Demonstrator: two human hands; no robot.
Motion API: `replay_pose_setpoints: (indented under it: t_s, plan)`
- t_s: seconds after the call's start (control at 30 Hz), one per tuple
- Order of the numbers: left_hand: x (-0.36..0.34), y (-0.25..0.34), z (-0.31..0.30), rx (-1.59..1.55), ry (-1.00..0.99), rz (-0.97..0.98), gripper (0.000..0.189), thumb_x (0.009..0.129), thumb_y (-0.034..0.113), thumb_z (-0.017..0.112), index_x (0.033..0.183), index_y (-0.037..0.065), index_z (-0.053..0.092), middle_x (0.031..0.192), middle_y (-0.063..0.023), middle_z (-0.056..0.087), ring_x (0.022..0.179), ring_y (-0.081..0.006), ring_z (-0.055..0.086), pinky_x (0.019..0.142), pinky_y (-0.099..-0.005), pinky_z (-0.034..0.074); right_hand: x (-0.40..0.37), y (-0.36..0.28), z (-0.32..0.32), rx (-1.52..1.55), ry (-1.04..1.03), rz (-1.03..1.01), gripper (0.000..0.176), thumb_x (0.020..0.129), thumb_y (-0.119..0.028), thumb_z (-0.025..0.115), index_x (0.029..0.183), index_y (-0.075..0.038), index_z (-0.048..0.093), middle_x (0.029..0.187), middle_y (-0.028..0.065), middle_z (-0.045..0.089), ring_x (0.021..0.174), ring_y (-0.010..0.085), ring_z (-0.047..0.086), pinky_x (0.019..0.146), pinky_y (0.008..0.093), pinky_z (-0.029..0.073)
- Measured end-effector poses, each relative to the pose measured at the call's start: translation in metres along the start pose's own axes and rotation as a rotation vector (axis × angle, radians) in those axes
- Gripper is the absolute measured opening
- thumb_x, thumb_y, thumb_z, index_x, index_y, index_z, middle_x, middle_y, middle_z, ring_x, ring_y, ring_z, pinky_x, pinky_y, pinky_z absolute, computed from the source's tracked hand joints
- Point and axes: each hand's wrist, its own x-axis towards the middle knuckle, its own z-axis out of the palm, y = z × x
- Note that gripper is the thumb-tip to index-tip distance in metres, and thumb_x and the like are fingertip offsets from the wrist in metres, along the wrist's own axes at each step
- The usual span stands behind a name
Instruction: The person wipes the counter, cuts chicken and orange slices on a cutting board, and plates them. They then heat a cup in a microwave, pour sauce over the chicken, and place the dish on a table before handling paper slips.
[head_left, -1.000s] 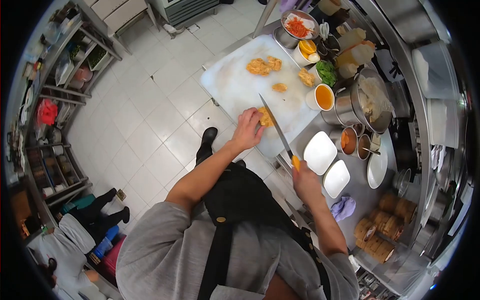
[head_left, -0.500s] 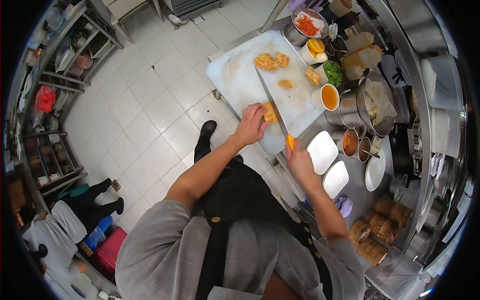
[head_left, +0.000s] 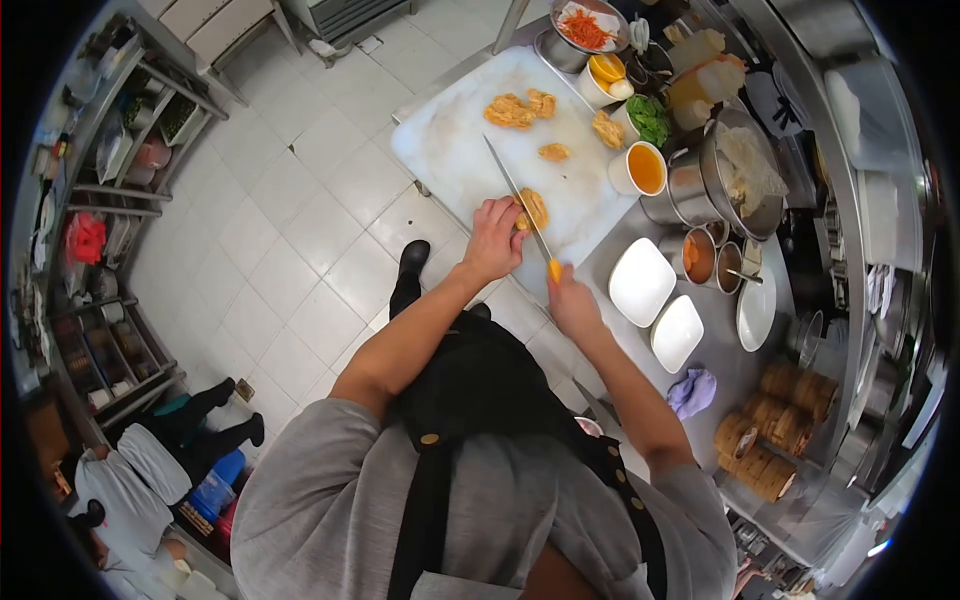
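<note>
A floor (head_left: pixel 300 210) of pale, glossy square tiles is overlooked by a smooth steel counter (head_left: pixel 625 232). Along the counter's edge a rectangular white cutting board (head_left: pixel 440 125) is set, its surface faintly stained. Beside the board, a round metal bowl (head_left: pixel 712 190) is filled with something pale and crumpled, partly covered by clear film. Cylindrical bamboo steamers (head_left: pixel 760 470) are grouped farther along, and two glossy white dishes (head_left: pixel 642 282) with rounded corners are placed nearer the board. By the board's edge, a white cup (head_left: pixel 622 172) is filled with orange liquid. The long knife (head_left: pixel 512 183), with a narrow metal blade and a yellow handle, is gripped by the right hand (head_left: pixel 573 300), its fingers closed around the handle. The craggy golden piece (head_left: pixel 536 208) on the board is crossed by the blade and held by the curled, narrowly set fingertips of the left hand (head_left: pixel 492 238). Other rough-coated golden pieces (head_left: pixel 510 111) are spread toward the board's far side.
</note>
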Motion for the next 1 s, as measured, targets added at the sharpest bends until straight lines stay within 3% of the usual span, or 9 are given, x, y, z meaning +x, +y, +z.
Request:
replay_pose_setpoints:
  t_s: [0.17, 0.27, 0.37, 0.53, 0.67, 0.73, 0.87, 0.9, 1.0]
  plan:
    - [0.01, 0.0, -0.009, -0.011, -0.073, 0.017, 0.045, 0.069, 0.002, 0.063, 0.113, 0.0, 0.05, 0.119, -0.0175, 0.045, 0.11, -0.0363, 0.043, 0.086, -0.0466, 0.04, 0.012, -0.013, -0.046, 0.136, 0.056, 0.017, 0.029, 0.092, -0.025, 0.05, 0.102, 0.001, 0.043, 0.071, 0.0288, 0.06, 0.069, 0.0488, 0.058, 0.062, 0.0551, 0.046]
    - [0.041, 0.024, -0.038, 0.203, -0.318, 0.015, 0.052, 0.067, 0.0, 0.064, 0.116, 0.005, 0.051, 0.125, -0.0173, 0.041, 0.114, -0.036, 0.04, 0.087, -0.0487, 0.042, -0.053, 0.007, -0.062, 0.282, 0.246, 0.101, 0.027, 0.091, -0.023, 0.053, 0.104, -0.001, 0.044, 0.072, 0.0268, 0.061, 0.069, 0.0489, 0.058, 0.061, 0.0555, 0.045]
    - [0.076, 0.035, -0.026, 0.353, -0.704, 0.295, 0.06, 0.06, -0.002, 0.063, 0.117, 0.009, 0.05, 0.126, -0.0176, 0.04, 0.116, -0.0374, 0.038, 0.091, -0.0445, 0.041, -0.114, 0.019, -0.068, 0.355, 0.329, 0.228, 0.024, 0.09, -0.02, 0.055, 0.102, -0.002, 0.045, 0.071, 0.0267, 0.06, 0.068, 0.0483, 0.058, 0.057, 0.0542, 0.044]
    - [0.105, 0.042, 0.008, 0.482, -1.166, 0.244, 0.064, 0.063, 0.003, 0.061, 0.124, 0.013, 0.047, 0.121, -0.0188, 0.044, 0.116, -0.036, 0.039, 0.092, -0.0477, 0.041, -0.194, 0.027, -0.028, 0.519, 0.522, 0.43, 0.02, 0.091, -0.019, 0.055, 0.098, -0.002, 0.046, 0.069, 0.0273, 0.059, 0.066, 0.048, 0.057, 0.053, 0.0523, 0.043]
    - [0.084, 0.086, 0.069, 0.13, -0.847, 0.571, 0.064, 0.057, 0.001, 0.061, 0.12, 0.011, 0.05, 0.115, -0.0179, 0.047, 0.116, -0.0364, 0.04, 0.098, -0.0458, 0.036, -0.224, 0.028, 0.001, 0.531, 0.644, 0.57, 0.02, 0.091, -0.02, 0.055, 0.095, -0.002, 0.047, 0.067, 0.0248, 0.059, 0.062, 0.045, 0.059, 0.05, 0.0485, 0.044]
    - [0.092, 0.14, 0.076, 0.147, -1.005, 0.412, 0.067, 0.058, 0.002, 0.06, 0.124, 0.012, 0.048, 0.119, -0.0179, 0.047, 0.12, -0.0368, 0.039, 0.095, -0.048, 0.039, -0.235, 0.03, 0.009, 0.56, 0.675, 0.618, 0.021, 0.091, -0.02, 0.055, 0.094, -0.001, 0.046, 0.066, 0.0238, 0.059, 0.06, 0.0438, 0.059, 0.049, 0.0469, 0.044]
    - [0.126, 0.047, 0.089, 0.405, -0.567, 0.282, 0.066, 0.066, 0.01, 0.063, 0.129, 0.007, 0.046, 0.123, -0.0189, 0.049, 0.114, -0.0372, 0.046, 0.092, -0.0536, 0.04, -0.257, 0.033, 0.003, 0.541, 0.63, 0.681, 0.02, 0.091, -0.019, 0.055, 0.093, -0.001, 0.046, 0.064, 0.0224, 0.058, 0.057, 0.0418, 0.059, 0.047, 0.0451, 0.043]
    - [0.129, 0.037, 0.074, 0.563, -0.273, 0.267, 0.053, 0.071, 0.009, 0.06, 0.123, 0.006, 0.051, 0.119, -0.0177, 0.053, 0.112, -0.0353, 0.047, 0.088, -0.0525, 0.042, -0.259, 0.03, 0.0, 0.522, 0.603, 0.671, 0.02, 0.091, -0.019, 0.055, 0.093, -0.001, 0.047, 0.064, 0.0228, 0.058, 0.058, 0.042, 0.059, 0.048, 0.0456, 0.044]
    - [0.142, -0.017, 0.052, 0.526, -0.516, 0.04, 0.046, 0.072, 0.005, 0.058, 0.118, 0.006, 0.054, 0.12, -0.0151, 0.055, 0.113, -0.035, 0.047, 0.087, -0.0497, 0.043, -0.25, 0.03, 0.001, 0.489, 0.501, 0.69, 0.02, 0.09, -0.018, 0.056, 0.097, -0.002, 0.048, 0.065, 0.024, 0.059, 0.062, 0.0443, 0.059, 0.05, 0.0491, 0.045]
